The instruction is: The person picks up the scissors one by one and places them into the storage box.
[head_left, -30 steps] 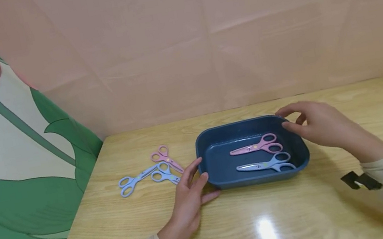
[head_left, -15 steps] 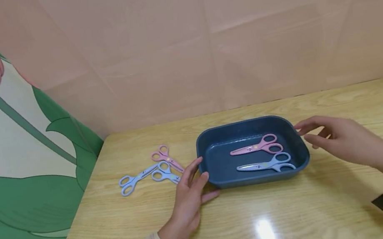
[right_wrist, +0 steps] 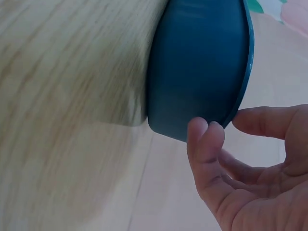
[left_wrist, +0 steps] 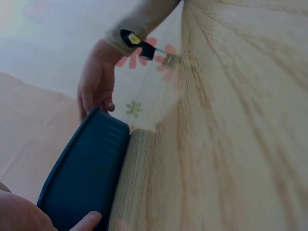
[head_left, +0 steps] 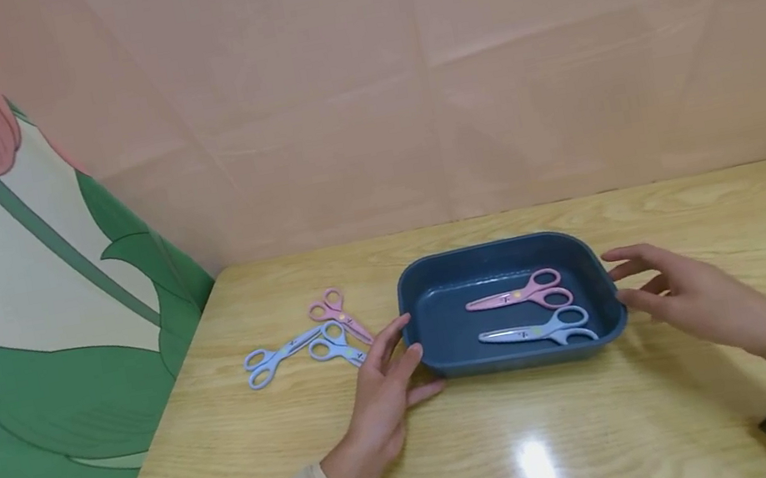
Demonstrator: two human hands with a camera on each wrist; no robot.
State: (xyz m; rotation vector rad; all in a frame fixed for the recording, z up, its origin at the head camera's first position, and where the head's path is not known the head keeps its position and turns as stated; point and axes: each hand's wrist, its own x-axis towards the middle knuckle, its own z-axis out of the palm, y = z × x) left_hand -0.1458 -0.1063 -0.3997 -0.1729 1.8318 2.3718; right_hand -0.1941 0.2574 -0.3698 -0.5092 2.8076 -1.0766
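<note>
the dark blue tray (head_left: 436, 331) sits on the worktop (head_left: 614, 437) between both hands, pink scissors (head_left: 518, 297) and blue scissors (head_left: 543, 329) inside. the left hand (head_left: 380, 400) grips its near-left corner; the right hand (head_left: 689, 297), half open, loosely touches its right end. likely steadying; shifting it would call for a firmer right-side hold.

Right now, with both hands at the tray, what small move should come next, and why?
I'd probably lift the left hand off the tray to reach the loose pink scissors. They and two blue pairs lie on the table, while the tray's left part is bare. The right hand could steady it.
</note>
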